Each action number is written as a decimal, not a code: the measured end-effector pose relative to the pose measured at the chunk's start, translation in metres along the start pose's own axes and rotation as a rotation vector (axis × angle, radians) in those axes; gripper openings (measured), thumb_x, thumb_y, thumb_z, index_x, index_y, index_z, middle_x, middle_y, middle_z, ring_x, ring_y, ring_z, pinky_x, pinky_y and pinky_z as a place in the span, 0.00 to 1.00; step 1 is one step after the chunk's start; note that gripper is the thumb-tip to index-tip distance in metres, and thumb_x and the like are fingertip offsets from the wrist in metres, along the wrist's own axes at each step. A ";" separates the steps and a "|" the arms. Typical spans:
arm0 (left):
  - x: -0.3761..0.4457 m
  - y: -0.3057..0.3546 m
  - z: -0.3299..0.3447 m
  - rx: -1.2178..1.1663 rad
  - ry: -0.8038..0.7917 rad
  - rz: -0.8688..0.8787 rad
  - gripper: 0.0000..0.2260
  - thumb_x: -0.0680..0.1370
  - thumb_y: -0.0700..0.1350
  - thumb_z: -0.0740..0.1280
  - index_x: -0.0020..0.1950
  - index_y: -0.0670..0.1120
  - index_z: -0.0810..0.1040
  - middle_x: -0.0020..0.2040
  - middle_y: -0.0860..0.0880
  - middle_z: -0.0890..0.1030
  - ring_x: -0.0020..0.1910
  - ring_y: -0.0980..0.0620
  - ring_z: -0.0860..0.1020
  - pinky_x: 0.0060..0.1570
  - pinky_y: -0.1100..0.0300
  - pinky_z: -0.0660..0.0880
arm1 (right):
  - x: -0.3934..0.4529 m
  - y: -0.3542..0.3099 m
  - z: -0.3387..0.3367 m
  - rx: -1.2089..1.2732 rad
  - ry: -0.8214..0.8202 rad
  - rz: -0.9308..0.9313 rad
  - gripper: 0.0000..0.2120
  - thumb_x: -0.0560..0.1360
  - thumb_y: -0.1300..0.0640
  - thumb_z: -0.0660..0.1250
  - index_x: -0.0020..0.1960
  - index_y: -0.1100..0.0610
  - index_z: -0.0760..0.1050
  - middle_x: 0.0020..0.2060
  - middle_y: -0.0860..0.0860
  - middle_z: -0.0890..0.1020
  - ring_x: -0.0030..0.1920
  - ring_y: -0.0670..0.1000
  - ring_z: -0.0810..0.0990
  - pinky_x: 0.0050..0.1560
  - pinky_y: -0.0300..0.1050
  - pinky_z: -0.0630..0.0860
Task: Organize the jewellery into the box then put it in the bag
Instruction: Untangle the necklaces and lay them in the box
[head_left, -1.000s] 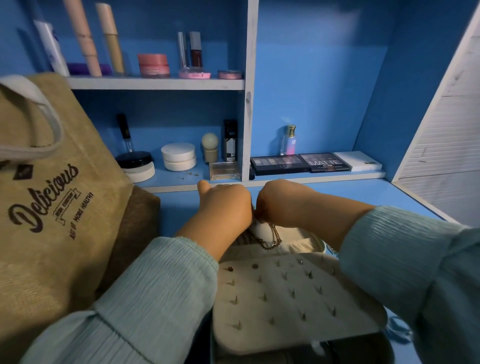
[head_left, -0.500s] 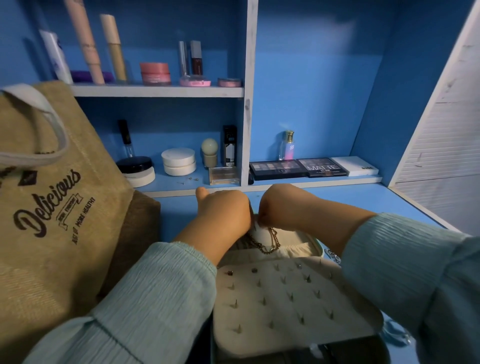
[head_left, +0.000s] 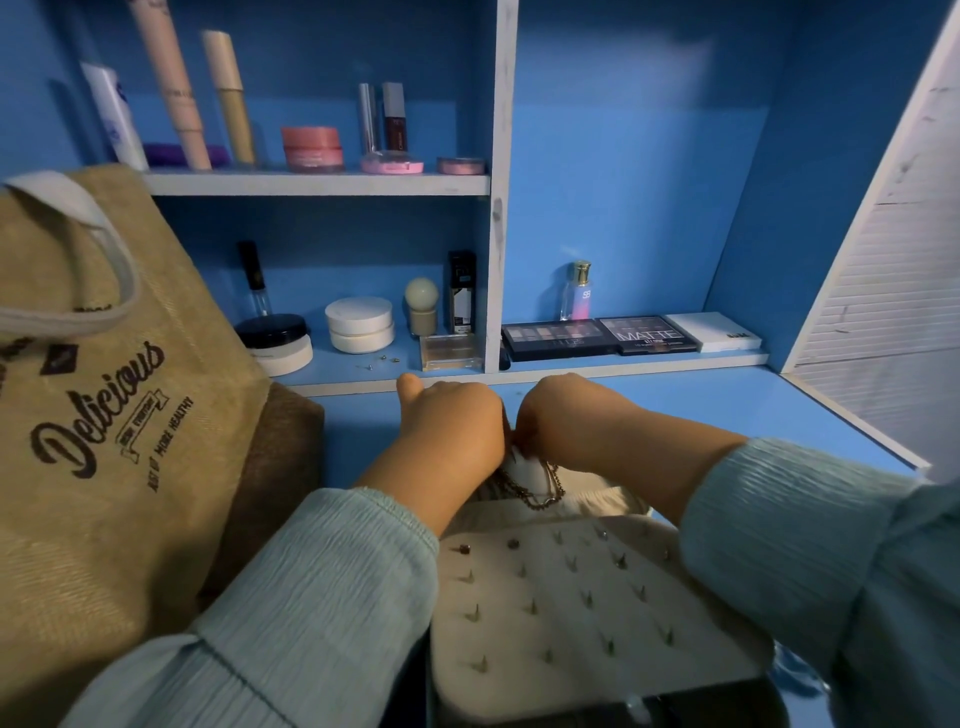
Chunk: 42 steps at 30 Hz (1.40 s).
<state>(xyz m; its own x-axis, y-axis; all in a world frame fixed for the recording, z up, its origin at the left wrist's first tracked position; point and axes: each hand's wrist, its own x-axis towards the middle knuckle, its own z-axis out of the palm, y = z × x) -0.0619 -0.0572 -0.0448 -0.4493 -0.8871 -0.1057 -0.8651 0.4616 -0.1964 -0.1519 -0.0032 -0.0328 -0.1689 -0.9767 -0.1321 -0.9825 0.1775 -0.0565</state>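
The cream jewellery box lies open in front of me, and its near panel carries several small stud earrings. A gold chain necklace hangs over the box's far section. My left hand and my right hand are side by side above that section. Their fingers are curled down and pinch at the necklace, with the fingertips hidden behind the knuckles. The jute bag printed "Delicious" stands upright at the left, with its white handle drooping.
A few loose earrings lie on the lower shelf. Shelves behind hold cream jars, a perfume bottle, eyeshadow palettes and tubes. A brown cushion sits beside the bag. A white louvred panel rises at the right.
The view has tilted up slightly, so the shelves sit lower in frame. Both hands stay together over the necklace with only small finger movement.
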 end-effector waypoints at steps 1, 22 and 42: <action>0.000 0.000 0.000 0.007 0.008 0.000 0.10 0.79 0.53 0.57 0.57 0.58 0.75 0.36 0.54 0.67 0.34 0.52 0.62 0.53 0.50 0.54 | -0.001 -0.001 -0.001 -0.019 -0.007 -0.004 0.11 0.77 0.57 0.62 0.50 0.60 0.80 0.34 0.51 0.73 0.32 0.48 0.69 0.29 0.37 0.64; -0.016 -0.007 -0.010 -0.092 -0.110 0.117 0.12 0.80 0.53 0.56 0.57 0.56 0.77 0.53 0.53 0.77 0.52 0.50 0.70 0.54 0.50 0.57 | -0.037 0.016 -0.004 0.180 -0.074 -0.163 0.09 0.75 0.57 0.64 0.49 0.48 0.82 0.41 0.41 0.76 0.51 0.48 0.77 0.50 0.39 0.73; -0.042 -0.018 -0.021 -0.099 -0.172 0.363 0.14 0.79 0.47 0.60 0.50 0.69 0.72 0.61 0.58 0.74 0.55 0.53 0.68 0.51 0.53 0.58 | -0.040 0.020 -0.004 0.206 -0.148 -0.142 0.07 0.77 0.58 0.59 0.45 0.50 0.74 0.39 0.47 0.77 0.32 0.49 0.76 0.34 0.39 0.75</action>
<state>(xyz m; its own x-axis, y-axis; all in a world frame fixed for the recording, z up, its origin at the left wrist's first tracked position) -0.0322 -0.0281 -0.0163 -0.6924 -0.6495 -0.3142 -0.6786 0.7341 -0.0223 -0.1647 0.0390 -0.0244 -0.0030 -0.9680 -0.2509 -0.9563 0.0761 -0.2824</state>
